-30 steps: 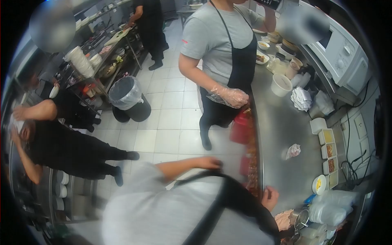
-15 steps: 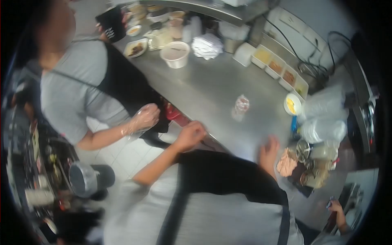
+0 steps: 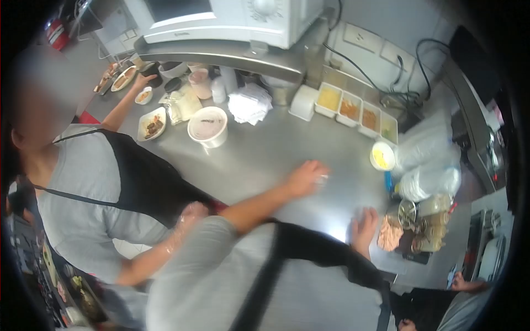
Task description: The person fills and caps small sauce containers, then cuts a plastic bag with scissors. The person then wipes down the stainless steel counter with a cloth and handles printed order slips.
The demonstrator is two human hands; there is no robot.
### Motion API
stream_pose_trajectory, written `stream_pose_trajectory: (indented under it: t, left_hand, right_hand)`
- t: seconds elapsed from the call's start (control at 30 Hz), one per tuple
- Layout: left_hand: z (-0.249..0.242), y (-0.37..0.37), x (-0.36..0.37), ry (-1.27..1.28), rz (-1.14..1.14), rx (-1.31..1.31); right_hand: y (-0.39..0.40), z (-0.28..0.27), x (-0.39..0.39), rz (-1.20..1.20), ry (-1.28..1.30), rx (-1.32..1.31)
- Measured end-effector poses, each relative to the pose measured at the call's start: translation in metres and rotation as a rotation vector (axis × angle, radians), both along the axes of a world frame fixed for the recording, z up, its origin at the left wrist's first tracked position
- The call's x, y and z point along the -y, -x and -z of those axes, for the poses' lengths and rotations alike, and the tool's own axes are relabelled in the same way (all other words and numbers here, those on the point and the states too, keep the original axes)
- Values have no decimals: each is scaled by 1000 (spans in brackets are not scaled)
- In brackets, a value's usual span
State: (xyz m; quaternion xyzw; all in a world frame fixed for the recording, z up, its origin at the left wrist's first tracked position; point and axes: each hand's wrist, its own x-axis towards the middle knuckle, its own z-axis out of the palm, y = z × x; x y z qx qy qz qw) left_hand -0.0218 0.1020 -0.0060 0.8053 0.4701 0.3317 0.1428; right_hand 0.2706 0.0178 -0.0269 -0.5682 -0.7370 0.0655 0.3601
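My left hand [image 3: 306, 179] reaches over the middle of the steel counter [image 3: 251, 165], fingers curled down over a small clear plastic packet [image 3: 323, 177]. Only a shiny whitish bit of it shows beside the fingers; the rest is hidden. Near the counter's front edge, my right hand [image 3: 364, 227] has its fingers apart and holds nothing. Just right of it lies a crumpled peach-coloured cloth [image 3: 390, 234].
A co-worker [image 3: 83, 182] stands close on my left, one hand wearing a clear glove. Along the back are a white tub [image 3: 208, 127], paper napkins [image 3: 250, 103] and food containers [image 3: 348, 110]. A small bowl [image 3: 382, 156] and jars [image 3: 436, 226] stand at right.
My left hand has moved from the counter's front edge forward and right, onto the packet that lay uncovered. The view has tilted up, showing the microwave. The co-worker's arm now reaches toward the back.
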Motion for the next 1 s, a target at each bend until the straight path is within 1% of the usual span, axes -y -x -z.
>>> stream_pose_trajectory:
  t: [0.03,0.07,0.17,0.27,0.33,0.4,0.43,0.47,0.5,0.57,0.63,0.73,0.83,0.9,1.0]
  left_hand:
    - [-1,5,-8,23,4,3]
    - [-8,11,-15,15,-74,32]
    - [-26,42,-40,1,-296,-8]
    - [-27,83,-62,-21,-314,30]
    - [-44,108,-65,-218,-411,-114]
    - [-58,154,-78,-277,-433,-147]
    - [-69,178,-77,-289,-538,-166]
    - [-64,211,-80,-401,-657,-235]
    - [-75,242,-78,-300,-729,-307]
    - [-88,285,-57,8,-1005,-385]
    - [-90,303,-41,501,-1126,-304]
    - [-71,272,-17,386,-1140,-383]
    - [-72,228,5,384,-970,-306]
    - [-57,188,14,255,-813,-403]
    - [-58,111,23,17,-462,-512]
  right_hand:
    - [1,1,-1,11,1,6]
    - [2,0,-1,14,11,17]
    - [7,-4,-3,33,42,17]
    - [8,-1,-2,35,89,18]
    - [6,0,-4,35,96,20]
    - [8,-1,-5,46,93,20]
    - [8,-1,-4,60,95,17]
    - [9,-2,-3,67,90,8]
    - [13,-8,-3,77,82,23]
    - [14,-11,-3,82,79,57]
    - [14,-11,-4,86,60,50]
    - [14,-15,-4,91,76,62]
    - [13,-17,-3,75,71,72]
    - [14,-20,-3,81,64,82]
    - [15,-20,-3,76,57,78]
